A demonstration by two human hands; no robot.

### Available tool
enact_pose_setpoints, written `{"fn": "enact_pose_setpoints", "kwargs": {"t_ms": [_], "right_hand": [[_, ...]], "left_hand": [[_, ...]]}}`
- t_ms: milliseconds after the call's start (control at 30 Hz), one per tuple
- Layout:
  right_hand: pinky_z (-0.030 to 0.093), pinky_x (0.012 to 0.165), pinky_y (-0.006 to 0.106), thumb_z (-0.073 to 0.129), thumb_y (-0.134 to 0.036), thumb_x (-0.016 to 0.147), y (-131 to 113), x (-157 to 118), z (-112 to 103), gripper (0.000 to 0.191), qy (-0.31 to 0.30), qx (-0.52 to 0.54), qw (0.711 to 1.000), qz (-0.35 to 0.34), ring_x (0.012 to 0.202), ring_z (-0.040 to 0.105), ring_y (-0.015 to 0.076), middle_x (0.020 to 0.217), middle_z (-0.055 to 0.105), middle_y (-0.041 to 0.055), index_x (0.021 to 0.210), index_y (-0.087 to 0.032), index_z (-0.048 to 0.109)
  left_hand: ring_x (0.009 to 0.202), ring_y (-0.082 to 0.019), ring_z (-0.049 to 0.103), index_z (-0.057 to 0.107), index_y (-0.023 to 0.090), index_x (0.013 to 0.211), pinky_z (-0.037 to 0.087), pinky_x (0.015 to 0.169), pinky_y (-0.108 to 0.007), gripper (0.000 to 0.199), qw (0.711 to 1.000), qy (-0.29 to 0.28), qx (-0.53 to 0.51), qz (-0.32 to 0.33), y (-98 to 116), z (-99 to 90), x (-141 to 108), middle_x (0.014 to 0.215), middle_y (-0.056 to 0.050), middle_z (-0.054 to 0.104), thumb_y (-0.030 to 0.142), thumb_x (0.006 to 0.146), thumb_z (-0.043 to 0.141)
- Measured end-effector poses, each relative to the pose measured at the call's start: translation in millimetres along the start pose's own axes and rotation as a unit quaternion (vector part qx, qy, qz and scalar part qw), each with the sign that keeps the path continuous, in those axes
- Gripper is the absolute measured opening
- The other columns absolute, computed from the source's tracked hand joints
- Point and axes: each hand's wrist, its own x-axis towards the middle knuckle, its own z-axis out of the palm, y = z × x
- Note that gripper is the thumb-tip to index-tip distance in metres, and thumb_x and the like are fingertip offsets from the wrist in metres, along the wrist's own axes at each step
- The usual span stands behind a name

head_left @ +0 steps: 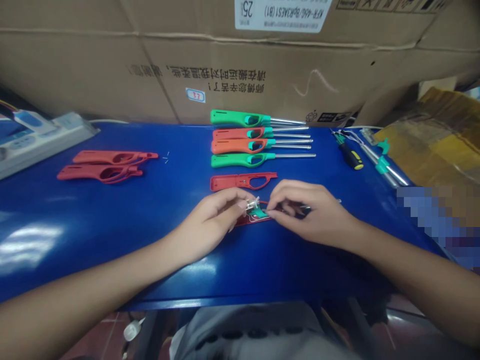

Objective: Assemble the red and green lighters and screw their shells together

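My left hand (210, 222) and my right hand (311, 211) meet over a red plastic lighter shell half (245, 221) lying on the blue table (112, 240). The left fingertips pinch a small shiny metal fitting (252, 203). My right fingertips press on a teal plastic part (259, 213) in the shell, and thin wire runs near it. A metal rod (336, 202) sticks out past my right hand. The fingers hide most of the shell and the teal part.
Several assembled green and orange utility lighters (258, 140) lie in a row beyond my hands, with a red shell half (242, 181) before them. Two more red halves (105, 165) lie left; a screwdriver (350, 155) and teal-collared metal rods (382, 162) lie right. A power strip (37, 140) and cardboard box (187, 60) stand behind.
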Motion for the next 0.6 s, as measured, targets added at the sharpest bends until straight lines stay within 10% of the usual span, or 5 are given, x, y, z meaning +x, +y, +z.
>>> {"fn": "enact_pose_setpoints", "kwargs": {"t_ms": [200,600], "right_hand": [[0.045,0.046,0.021,0.078,-0.039,0.082,0.8,9.1,-7.7,0.028,-0.054,0.25,0.938,0.233,0.049,0.054,0.0088,0.057,0.058,-0.004,0.087,-0.016,0.063],[0.049,0.047,0.019,0.078,-0.033,0.083,6.3,11.4,-8.7,0.022,-0.087,0.288,0.929,0.214,0.051,0.056,0.0067,0.063,0.062,-0.0035,0.089,-0.015,0.069]], "left_hand": [[0.062,-0.011,0.054,0.068,0.015,0.11,0.045,0.058,-0.022,0.025,0.999,-0.001,0.042,0.018,0.6,1.2,0.1,0.085,-0.002,0.068,0.033,0.096,0.057],[0.067,-0.014,0.061,0.069,0.014,0.106,0.051,0.067,-0.026,0.027,0.997,0.011,0.071,0.025,-2.3,1.2,1.0,0.083,-0.003,0.07,0.037,0.094,0.059]]}}
